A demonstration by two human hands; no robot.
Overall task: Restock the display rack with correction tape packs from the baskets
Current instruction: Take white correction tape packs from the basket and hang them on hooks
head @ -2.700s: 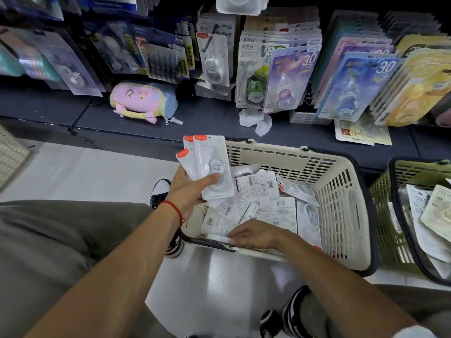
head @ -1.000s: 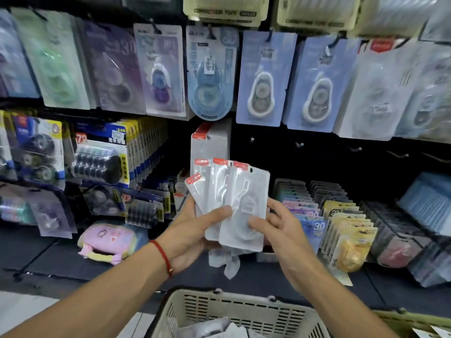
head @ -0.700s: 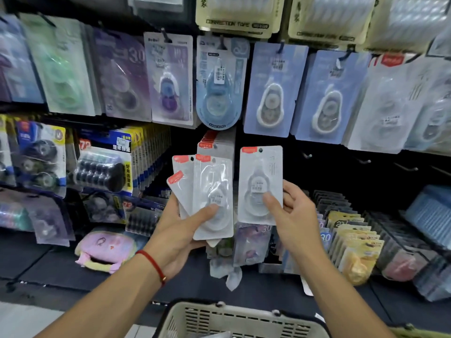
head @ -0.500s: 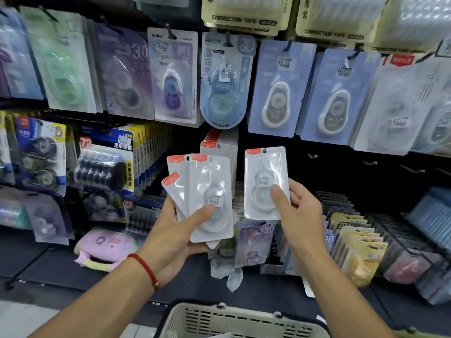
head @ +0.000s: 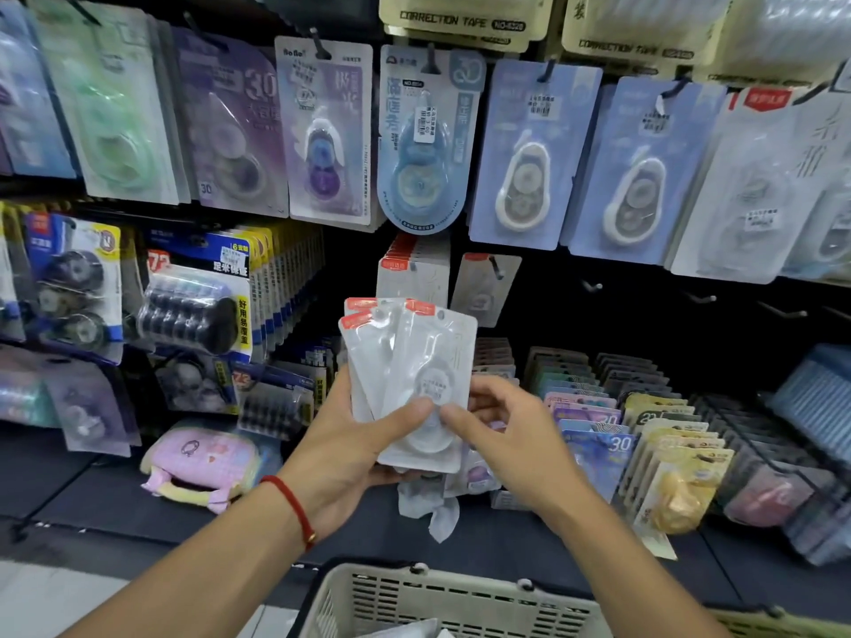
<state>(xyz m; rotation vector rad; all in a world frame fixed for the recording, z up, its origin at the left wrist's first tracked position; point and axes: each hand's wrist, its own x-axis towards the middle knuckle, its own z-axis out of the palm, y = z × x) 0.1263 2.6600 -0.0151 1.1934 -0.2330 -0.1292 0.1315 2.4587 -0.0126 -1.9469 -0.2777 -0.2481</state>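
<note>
A fanned bunch of white correction tape packs (head: 410, 384) with red-orange top tabs is gripped in the left hand (head: 350, 458), the thumb pressed across the front of the foremost pack and the fingers curled behind the bunch. The right hand (head: 511, 448) is brought against the same bunch from the right, its thumb tip laid on the clear blister of the front pack just beside the left thumb, its fingers curled at the pack's right edge; whether the pack is fully pinched by it cannot be told. A red string bracelet (head: 294, 506) is worn on the left wrist. The bunch is held up in front of the display rack (head: 644, 315), below a row of hanging blue and purple packs. Directly behind the bunch, a stack of matching white packs (head: 412, 276) is hung on a hook, and one single white pack (head: 486, 287) is seen on the next hook to the right, tilted. Bare hooks (head: 700, 297) are found further right. A pink pencil case (head: 202, 465) is lying on the dark shelf at the lower left. The beige basket (head: 460, 600) is seen at the bottom edge, below the hands.
</note>
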